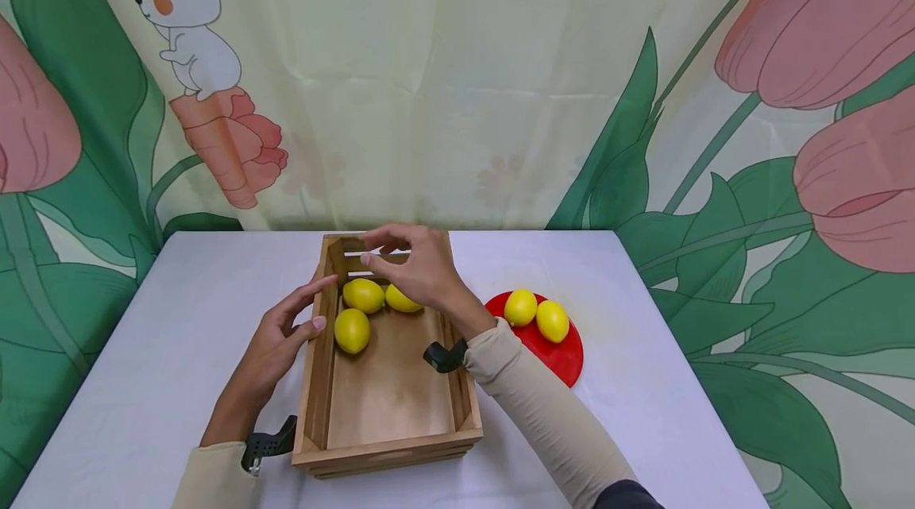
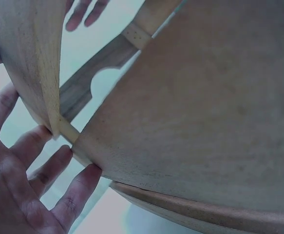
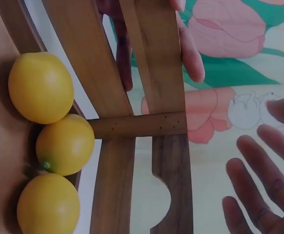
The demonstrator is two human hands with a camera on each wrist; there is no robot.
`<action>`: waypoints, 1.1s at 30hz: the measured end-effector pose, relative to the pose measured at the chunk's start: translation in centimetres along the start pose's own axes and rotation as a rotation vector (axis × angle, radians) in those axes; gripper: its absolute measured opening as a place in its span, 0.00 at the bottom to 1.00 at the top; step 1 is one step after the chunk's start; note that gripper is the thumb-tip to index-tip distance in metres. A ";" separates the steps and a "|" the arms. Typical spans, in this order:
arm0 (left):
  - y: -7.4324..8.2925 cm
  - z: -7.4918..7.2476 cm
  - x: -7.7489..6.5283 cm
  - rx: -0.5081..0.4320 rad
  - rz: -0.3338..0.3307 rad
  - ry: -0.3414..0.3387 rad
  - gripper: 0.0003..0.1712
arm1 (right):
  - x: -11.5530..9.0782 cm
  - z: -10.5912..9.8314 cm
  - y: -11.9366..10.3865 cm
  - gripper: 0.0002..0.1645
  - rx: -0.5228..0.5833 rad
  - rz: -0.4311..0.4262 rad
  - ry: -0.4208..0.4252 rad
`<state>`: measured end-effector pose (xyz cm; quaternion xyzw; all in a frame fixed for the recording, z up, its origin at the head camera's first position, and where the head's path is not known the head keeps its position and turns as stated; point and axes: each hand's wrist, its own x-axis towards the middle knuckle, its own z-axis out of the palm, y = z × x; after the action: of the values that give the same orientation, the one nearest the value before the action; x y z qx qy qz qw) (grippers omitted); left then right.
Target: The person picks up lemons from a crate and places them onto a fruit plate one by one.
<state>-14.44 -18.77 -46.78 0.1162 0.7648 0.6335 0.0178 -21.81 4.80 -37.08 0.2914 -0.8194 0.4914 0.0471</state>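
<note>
Touches, with the left hand [image 1: 282, 330] spread and empty, the left edge of the slatted wooden crate [image 1: 393, 402]. Hovers, with the right hand [image 1: 416, 263] wide and empty, over the crate's far end. Has three lemons [image 1: 353, 331] inside, below the right hand and across the wall from the left. Shows open floor nearer than the right hand, and, right of it, two lemons [image 1: 553, 321] on a red plate [image 1: 563, 362].
</note>
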 end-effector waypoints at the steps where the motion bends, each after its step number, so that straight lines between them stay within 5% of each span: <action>1: 0.0 0.0 0.0 -0.002 0.001 0.000 0.30 | 0.0 0.0 0.0 0.15 -0.008 0.008 -0.007; 19: 0.2 0.1 0.0 0.009 0.003 0.004 0.30 | -0.2 0.0 0.4 0.25 -0.228 0.134 -0.232; 33: 0.2 0.1 0.0 0.015 0.000 0.007 0.31 | -0.2 0.1 0.4 0.22 -0.234 0.173 -0.264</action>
<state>-14.38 -18.62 -46.58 0.1140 0.7695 0.6282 0.0141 -21.81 5.00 -37.52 0.2745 -0.8919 0.3525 -0.0695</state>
